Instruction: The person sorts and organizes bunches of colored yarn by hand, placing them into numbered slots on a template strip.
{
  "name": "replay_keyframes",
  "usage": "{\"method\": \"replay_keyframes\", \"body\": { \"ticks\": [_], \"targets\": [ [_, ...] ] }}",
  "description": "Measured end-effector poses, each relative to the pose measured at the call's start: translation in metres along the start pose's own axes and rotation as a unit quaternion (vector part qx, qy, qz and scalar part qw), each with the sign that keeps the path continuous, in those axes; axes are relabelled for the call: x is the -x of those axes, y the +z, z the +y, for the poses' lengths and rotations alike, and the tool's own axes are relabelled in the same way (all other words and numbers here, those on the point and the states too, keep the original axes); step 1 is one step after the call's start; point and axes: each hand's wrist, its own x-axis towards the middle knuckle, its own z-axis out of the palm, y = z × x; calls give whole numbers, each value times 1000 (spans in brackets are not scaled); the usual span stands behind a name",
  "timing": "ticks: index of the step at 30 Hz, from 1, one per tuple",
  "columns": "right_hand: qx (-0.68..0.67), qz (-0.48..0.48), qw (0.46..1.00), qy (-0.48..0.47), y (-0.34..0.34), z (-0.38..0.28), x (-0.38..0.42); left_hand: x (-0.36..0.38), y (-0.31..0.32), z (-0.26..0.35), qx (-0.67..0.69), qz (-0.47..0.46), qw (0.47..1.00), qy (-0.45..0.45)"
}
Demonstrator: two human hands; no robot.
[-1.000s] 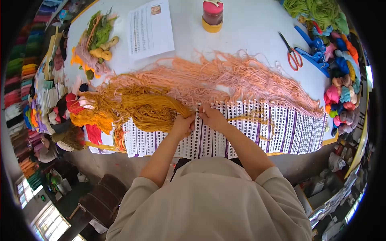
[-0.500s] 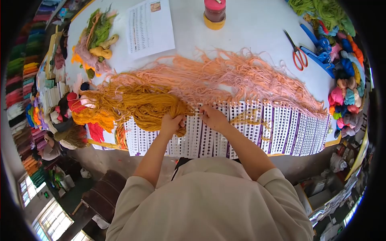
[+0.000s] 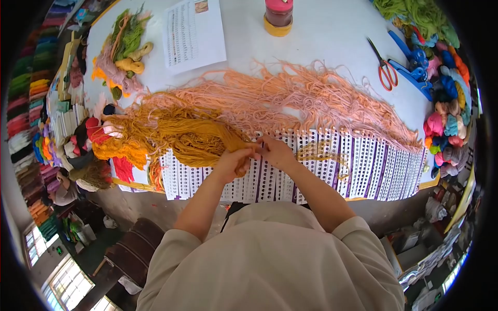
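From where I stand, the spot where the two bare hands meet is hard to make out: fingers overlap there, hiding whatever lies between them. The left hand [image 3: 234, 163] has its grip closed around the end of a thick mustard-gold yarn hank [image 3: 189, 139], which spreads leftward across the work. The right hand [image 3: 278, 155] has its fingertips drawn together just beside the left one's; I can't tell what, if anything, they pinch. The long white punched strips [image 3: 358, 166], some purple-marked, run partly under the hank and are too many and too close to count, as are the tangled peach-pink yarn strands [image 3: 321, 98] beyond them.

I count one printed white paper sheet [image 3: 194, 41], its lettering too small to read; one red-lidded round container [image 3: 278, 16] on a yellow base, its top cut off by the upper edge; one pair of orange-handled scissors [image 3: 385, 67]; and one blue plastic tool [image 3: 415, 65] near it.

All this sits on a white tabletop [image 3: 321, 41] edged in yellow. To the left, shelves of folded coloured yarn [image 3: 31, 103] curve away; below them, bright paned windows [image 3: 70, 282] light the dim room.
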Motion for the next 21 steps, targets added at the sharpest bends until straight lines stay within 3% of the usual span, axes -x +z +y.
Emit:
{"method": "replay_keyframes", "body": {
  "ticks": [2,3,4,6,8,9,11,13,14,16,18,19,21],
  "targets": [
    [-59,-37,998,9,0,-1,-3,-5,17,-5,-213,74,974,4],
    [-56,-37,998,9,-1,-1,-2,-22,7,-19,-288,79,953,46],
    [-57,-50,997,-1,-4,-4,0,-27,0,-26,-286,77,954,47],
    [-52,-61,997,-12,-12,-12,4,-35,-8,-32,-541,91,809,210],
    [201,-16,979,-17,-15,-24,12,-15,2,-11,-521,141,826,162],
    [200,-17,980,-18,-13,-21,11,-4,1,1,-499,191,838,111],
    [211,-16,977,2,-8,-11,5,14,-26,23,-247,248,935,62],
    [211,-22,977,-6,-7,-8,5,58,-55,58,-93,265,956,84],
    [194,-4,981,-22,-5,-5,4,78,-76,75,-20,188,970,155],
    [186,9,982,-33,-4,-3,3,112,-132,102,44,154,949,271],
    [194,12,980,-29,-1,0,2,135,-128,118,93,227,883,400],
    [201,15,979,-22,-1,-1,3,145,-114,119,95,226,882,403],
    [203,10,979,-18,-4,-3,7,152,-84,112,-52,369,844,387]
  ]
}}
